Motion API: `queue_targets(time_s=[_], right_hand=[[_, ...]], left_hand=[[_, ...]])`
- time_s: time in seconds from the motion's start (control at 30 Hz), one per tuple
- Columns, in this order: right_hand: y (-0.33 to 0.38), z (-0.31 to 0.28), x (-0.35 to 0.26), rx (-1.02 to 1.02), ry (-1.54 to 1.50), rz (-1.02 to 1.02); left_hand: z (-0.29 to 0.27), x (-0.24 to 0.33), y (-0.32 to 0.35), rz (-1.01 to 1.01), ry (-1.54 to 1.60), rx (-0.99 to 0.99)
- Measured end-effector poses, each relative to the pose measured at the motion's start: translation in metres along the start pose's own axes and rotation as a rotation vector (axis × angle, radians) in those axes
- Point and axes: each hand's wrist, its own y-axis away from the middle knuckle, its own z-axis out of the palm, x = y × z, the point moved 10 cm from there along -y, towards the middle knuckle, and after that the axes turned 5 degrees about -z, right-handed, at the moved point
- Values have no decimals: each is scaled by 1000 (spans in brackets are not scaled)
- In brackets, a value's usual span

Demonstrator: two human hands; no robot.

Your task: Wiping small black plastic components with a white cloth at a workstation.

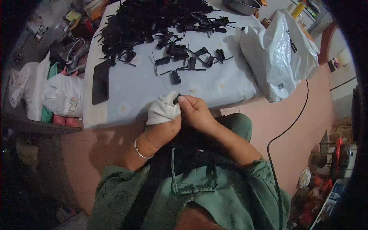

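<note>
Just off the table's near edge, my two hands meet over my lap. A white cloth wraps the fingers of my left hand, and a bracelet circles that wrist. Between the hands shows the tip of a small black plastic part; most of it is hidden by cloth and fingers. My right hand is closed on it, thumb on top. Nearest on the table lies a loose black part with a thin arm. Several similar black parts lie scattered beyond, in front of a big dark heap.
A black phone lies at the left of the pale tablecloth. At the right edge stands a white plastic bag, and a black cable runs down beside me. A metal bowl sits at the back. More bags are at left.
</note>
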Motion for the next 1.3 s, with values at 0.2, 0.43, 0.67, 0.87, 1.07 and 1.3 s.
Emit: queue_targets(time_s=[0.2, 0.43, 0.67, 0.87, 1.07, 1.3], right_hand=[[6, -3, -5, -59, -103, 73], [9, -12, -23, -233, 369, -86], [13, -11, -52, -225, 527, -291], [20, -13, -82, -95, 603, -517], [4, -12, -58, -29, 411, -186], [8, -9, -45, -182, 394, -93]], left_hand=[[19, -38, -2, -240, 715, -14], [25, -62, 4, -586, 1052, -85], [27, -62, 0, -627, 1197, -47], [18, -47, -3, -419, 708, -189], [25, -26, 7, -380, 775, -311], [22, -39, 6, -389, 664, -205]])
